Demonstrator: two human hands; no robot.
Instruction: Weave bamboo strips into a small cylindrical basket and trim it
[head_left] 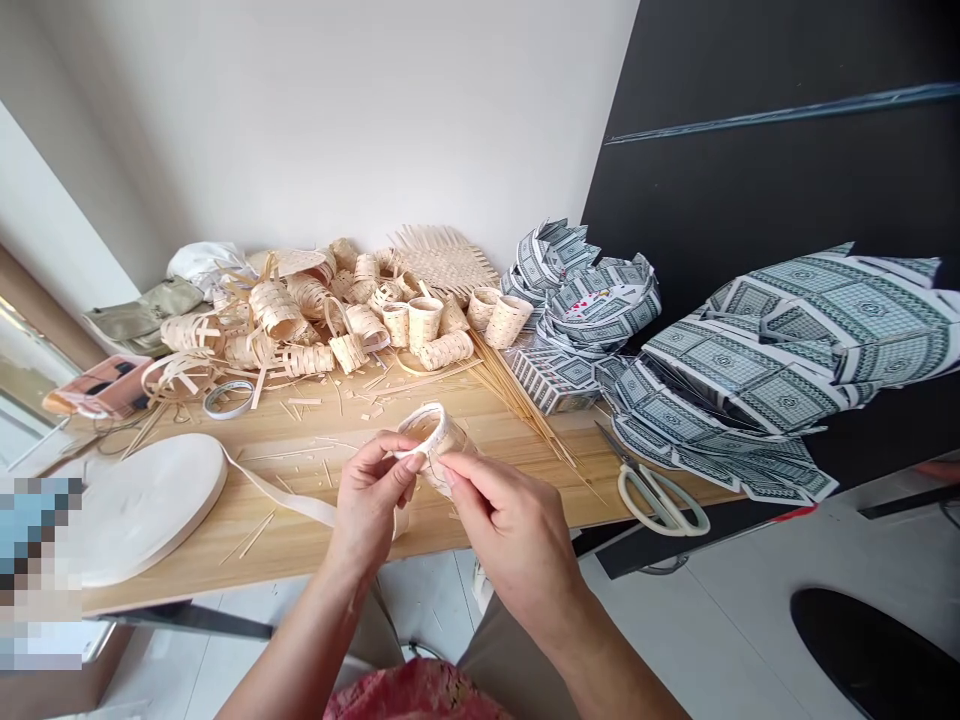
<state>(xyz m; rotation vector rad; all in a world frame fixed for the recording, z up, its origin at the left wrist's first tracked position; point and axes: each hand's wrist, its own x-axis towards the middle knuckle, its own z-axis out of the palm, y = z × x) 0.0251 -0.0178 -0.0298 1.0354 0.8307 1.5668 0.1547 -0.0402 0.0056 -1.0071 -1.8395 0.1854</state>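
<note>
Both hands meet over the front edge of a wooden table (pixel 315 545). Between them is a small woven basket cup (pixel 433 432), tilted with its mouth facing left and up. My left hand (pixel 373 490) pinches a white ribbon strip (pixel 281 492) against the cup's rim. My right hand (pixel 506 520) grips the cup's side and bottom with curled fingers. The ribbon runs left across the table to a big flat white roll (pixel 139 505).
A heap of small woven cups and strips (pixel 337 310) fills the back of the table, with thin sticks (pixel 517 400) beside it. Scissors (pixel 660 495) lie at the right edge. Patterned paper pieces (pixel 750 370) spread right. A tape ring (pixel 229 398) lies left.
</note>
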